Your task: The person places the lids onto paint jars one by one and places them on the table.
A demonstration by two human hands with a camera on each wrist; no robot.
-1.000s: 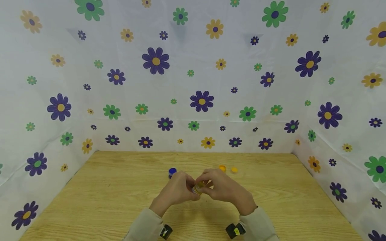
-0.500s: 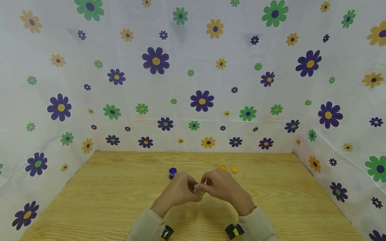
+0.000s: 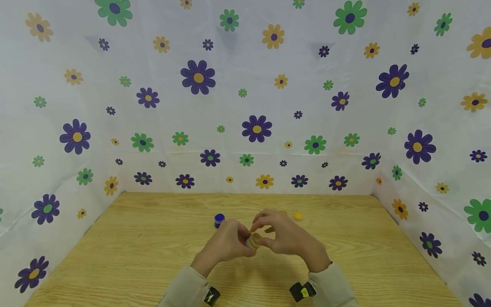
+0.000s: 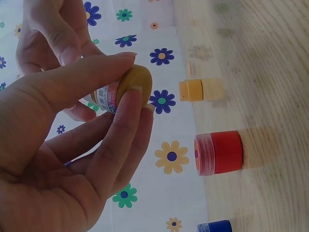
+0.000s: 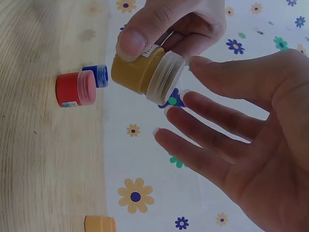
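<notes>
A small paint jar (image 3: 253, 241) with ochre paint and a translucent ribbed lid (image 5: 165, 77) is held tilted above the table. My left hand (image 3: 226, 241) grips its ochre body (image 4: 140, 82) between thumb and fingers. At the lid side is my right hand (image 3: 289, 236), its fingers spread and apart from the lid in the right wrist view. Its thumb tip is right at the lid's edge; whether it touches, I cannot tell. Beyond the hands stand a blue jar (image 3: 219, 220), a red jar (image 4: 219, 153) and a small yellow-orange container (image 4: 191, 90). The red jar is hidden in the head view.
The wooden table (image 3: 153, 251) is bordered by a white flowered cloth (image 3: 230, 128) at the back and sides. A yellow round piece (image 3: 298, 216) lies beyond my right hand. Bands (image 3: 303, 292) with black devices sit at both wrists.
My right hand's fingers have come away from the jar's lid and spread, and the hand has shifted slightly up. My left hand keeps holding the jar in nearly the same place.
</notes>
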